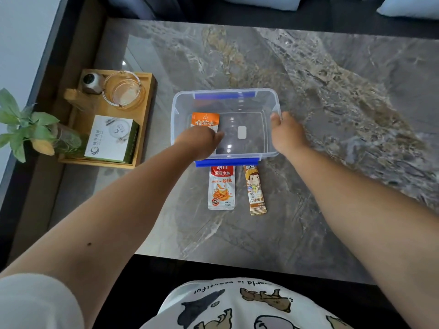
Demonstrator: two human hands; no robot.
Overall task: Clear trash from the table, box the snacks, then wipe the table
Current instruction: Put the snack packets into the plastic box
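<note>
A clear plastic box [273, 100] with blue clips stands in the middle of the marble table [332, 91]. My left hand [202, 142] reaches inside its left half and rests on an orange snack packet [205, 120] lying on the box floor. My right hand [286, 134] grips the box's right rim. Just in front of the box lie two more snacks: a white and red fish snack packet [221, 189] and a narrow brown stick packet [256, 192]. Their far ends sit under the box's front blue clip [225, 162].
A wooden tray [142, 119] at the left holds a glass ashtray [123, 91], a small round grey object [91, 80] and a green and white box [114, 138]. A potted plant [31, 129] stands at the table's left edge. A dark sofa runs behind.
</note>
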